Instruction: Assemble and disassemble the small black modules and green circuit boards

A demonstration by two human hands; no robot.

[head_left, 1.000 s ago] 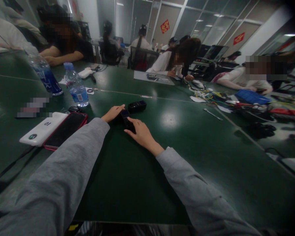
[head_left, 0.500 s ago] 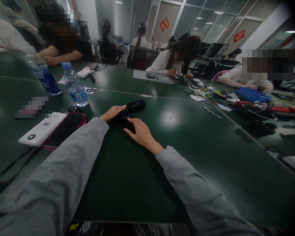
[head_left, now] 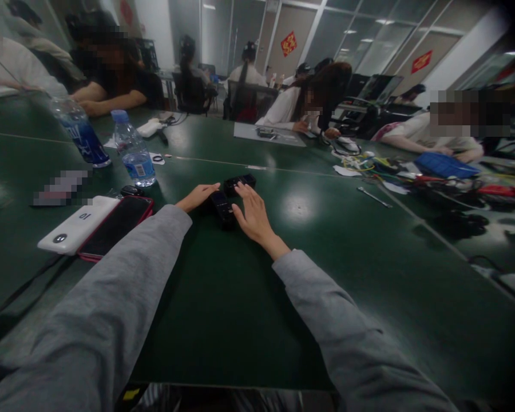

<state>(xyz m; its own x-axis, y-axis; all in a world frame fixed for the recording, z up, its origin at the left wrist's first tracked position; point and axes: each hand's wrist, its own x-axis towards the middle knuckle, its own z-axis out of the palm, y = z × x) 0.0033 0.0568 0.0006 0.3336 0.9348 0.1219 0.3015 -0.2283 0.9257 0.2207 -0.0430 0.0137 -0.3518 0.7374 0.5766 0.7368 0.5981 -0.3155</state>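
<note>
A small black device [head_left: 221, 207] with a dark screen and small buttons lies on the green table. My left hand [head_left: 198, 196] holds its upper left end, fingers together along the edge and the thumb hidden. Just behind it is a second, similar black device [head_left: 234, 183], partly covered by my right fingertips. My right hand [head_left: 254, 213] is open, fingers apart and thumb beside the nearer device. Whether the right fingers touch the rear device I cannot tell.
Left of my hands are a red-edged phone [head_left: 117, 228], a white power bank [head_left: 79, 226], a water bottle [head_left: 135, 151] and a blue-labelled bottle [head_left: 83, 134]. A wrench [head_left: 374, 197], tangled cables [head_left: 369, 163] and a blue object [head_left: 446, 165] lie right. Several people sit beyond.
My right hand has lifted off the nearer black device and moved up and right, its fingers spreading over the rear one. My left hand stays at the nearer device.
</note>
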